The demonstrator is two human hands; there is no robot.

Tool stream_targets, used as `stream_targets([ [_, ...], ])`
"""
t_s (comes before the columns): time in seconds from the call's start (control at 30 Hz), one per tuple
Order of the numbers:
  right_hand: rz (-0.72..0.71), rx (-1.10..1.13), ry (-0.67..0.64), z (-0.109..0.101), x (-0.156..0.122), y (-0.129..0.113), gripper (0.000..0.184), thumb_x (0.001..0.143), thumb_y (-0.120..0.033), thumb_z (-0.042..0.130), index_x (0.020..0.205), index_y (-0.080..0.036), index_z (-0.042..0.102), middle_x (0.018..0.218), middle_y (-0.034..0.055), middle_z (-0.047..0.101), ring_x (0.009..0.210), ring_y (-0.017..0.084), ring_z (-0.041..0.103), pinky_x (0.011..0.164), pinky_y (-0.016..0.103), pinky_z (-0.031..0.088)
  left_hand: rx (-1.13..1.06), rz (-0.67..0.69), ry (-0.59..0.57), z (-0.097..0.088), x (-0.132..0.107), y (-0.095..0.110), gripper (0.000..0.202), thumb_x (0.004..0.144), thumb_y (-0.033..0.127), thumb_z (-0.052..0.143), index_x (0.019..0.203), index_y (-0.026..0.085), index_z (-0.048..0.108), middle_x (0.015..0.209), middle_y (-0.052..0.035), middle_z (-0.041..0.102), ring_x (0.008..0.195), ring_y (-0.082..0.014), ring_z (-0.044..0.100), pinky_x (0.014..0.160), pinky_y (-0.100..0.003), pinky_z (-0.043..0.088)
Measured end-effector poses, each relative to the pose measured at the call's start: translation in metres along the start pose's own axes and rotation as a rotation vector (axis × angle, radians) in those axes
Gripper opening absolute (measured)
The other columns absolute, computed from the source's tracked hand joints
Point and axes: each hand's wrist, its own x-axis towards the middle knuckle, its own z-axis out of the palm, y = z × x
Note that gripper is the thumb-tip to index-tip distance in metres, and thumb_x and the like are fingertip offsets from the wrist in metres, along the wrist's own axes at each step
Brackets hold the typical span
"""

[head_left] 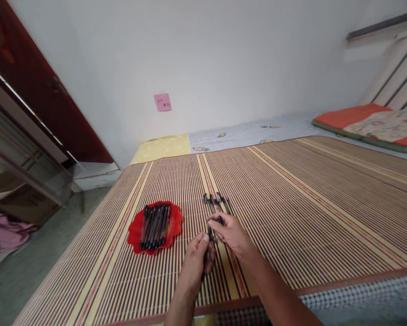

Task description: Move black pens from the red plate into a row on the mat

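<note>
Your pen (209, 231), right of the red dish (134, 232), is pinched in your left hand (194, 251); your right hand (234, 233) pinches its upper end (perhaps the cap; too blurred). It should feel light, stiff, slightly slick: grip mid-barrel. Loose pens (212, 198) lie right of the dish.

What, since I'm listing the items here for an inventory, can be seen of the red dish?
The red dish is shallow and bright, with a wavy, scalloped rim; its slightly glossy look suggests plastic. A faint yellowish marking shows inside, toward its right side. It sits upright on the striped mat. Dark pens with black ends lie side by side in it, hiding much of its bottom.
</note>
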Motion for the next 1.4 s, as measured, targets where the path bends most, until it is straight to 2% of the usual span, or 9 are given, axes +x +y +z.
stream_targets([
  [0.1,0.002,-0.023,0.059,-0.001,0.002,0.003,0.030,0.070,-0.042,0.076,0.083,-0.016,0.070,0.048,-0.0088,0.045,0.042,0.008,0.035,0.041,0.022,0.026,0.022,-0.014,-0.002,0.000,-0.001,0.000,0.037,0.085,0.053,0.063,0.081,0.017,0.057,0.052,0.0075,0.051,0.036,-0.0040,0.031,0.035,-0.017,0.021],
  [0.27,-0.104,0.100,0.445,-0.018,0.012,0.007,0.033,0.071,-0.046,0.077,0.084,-0.017,0.066,0.064,-0.0026,0.058,0.054,0.011,0.050,0.048,0.023,0.038,0.127,-0.071,-0.106,0.001,-0.001,-0.002,0.036,0.083,0.053,0.065,0.079,0.020,0.054,0.050,0.0103,0.044,0.034,-0.0039,0.027,0.034,-0.019,0.015],
  [0.43,-0.197,0.298,0.705,-0.051,0.021,-0.001,0.039,0.069,-0.047,0.082,0.072,-0.022,0.052,0.057,-0.0091,0.041,0.047,0.007,0.037,0.042,0.022,0.030,0.123,-0.130,-0.185,0.004,-0.002,0.000,0.039,0.073,0.047,0.078,0.073,0.020,0.050,0.052,0.0126,0.037,0.038,-0.0024,0.026,0.038,-0.018,0.016],
  [0.53,-0.186,0.390,0.666,-0.053,0.021,-0.001,0.041,0.066,-0.045,0.085,0.071,-0.022,0.051,0.060,-0.0088,0.042,0.049,0.007,0.038,0.042,0.021,0.028,0.092,-0.083,-0.100,0.005,-0.001,0.003,0.041,0.073,0.053,0.076,0.079,0.019,0.055,0.050,0.0109,0.046,0.034,-0.0018,0.026,0.037,-0.019,0.014],
  [0.7,-0.095,0.379,0.487,-0.028,0.017,0.006,0.037,0.064,-0.045,0.086,0.076,-0.019,0.062,0.062,-0.0057,0.050,0.049,0.007,0.038,0.041,0.021,0.029,0.045,0.003,0.053,0.003,0.002,0.005,0.043,0.078,0.056,0.071,0.085,0.017,0.055,0.061,0.0022,0.066,0.031,-0.0007,0.029,0.035,-0.018,0.013],
  [0.83,-0.049,0.378,0.425,-0.016,0.012,0.003,0.040,0.061,-0.047,0.088,0.075,-0.019,0.062,0.060,-0.0052,0.051,0.047,0.007,0.036,0.041,0.022,0.028,0.012,0.005,0.071,0.001,0.003,0.001,0.043,0.074,0.053,0.076,0.079,0.018,0.052,0.056,0.0034,0.065,0.030,-0.0004,0.029,0.035,-0.016,0.015],
  [1.03,0.006,0.397,0.313,-0.019,0.010,-0.005,0.039,0.059,-0.044,0.089,0.072,-0.018,0.062,0.057,-0.0071,0.047,0.045,0.005,0.035,0.038,0.020,0.023,-0.009,0.001,0.107,0.001,0.005,-0.001,0.045,0.072,0.055,0.078,0.077,0.019,0.051,0.049,0.0069,0.059,0.030,-0.0008,0.029,0.034,-0.015,0.015],
  [1.2,-0.007,0.391,0.246,-0.021,0.011,-0.002,0.039,0.064,-0.047,0.087,0.075,-0.017,0.065,0.064,-0.0031,0.059,0.044,0.004,0.037,0.038,0.019,0.024,-0.032,-0.022,0.095,0.003,0.004,0.000,0.046,0.069,0.054,0.081,0.076,0.019,0.052,0.046,0.0104,0.051,0.033,-0.0009,0.027,0.035,-0.016,0.015],
  [1.4,-0.024,0.334,0.312,-0.014,0.010,0.001,0.038,0.065,-0.050,0.083,0.076,-0.017,0.066,0.064,-0.0004,0.064,0.048,0.008,0.048,0.044,0.020,0.038,-0.103,0.000,0.083,0.012,0.002,-0.001,0.045,0.062,0.048,0.088,0.078,0.017,0.060,0.060,0.0062,0.057,0.051,-0.0052,0.049,0.051,-0.017,0.039],
])
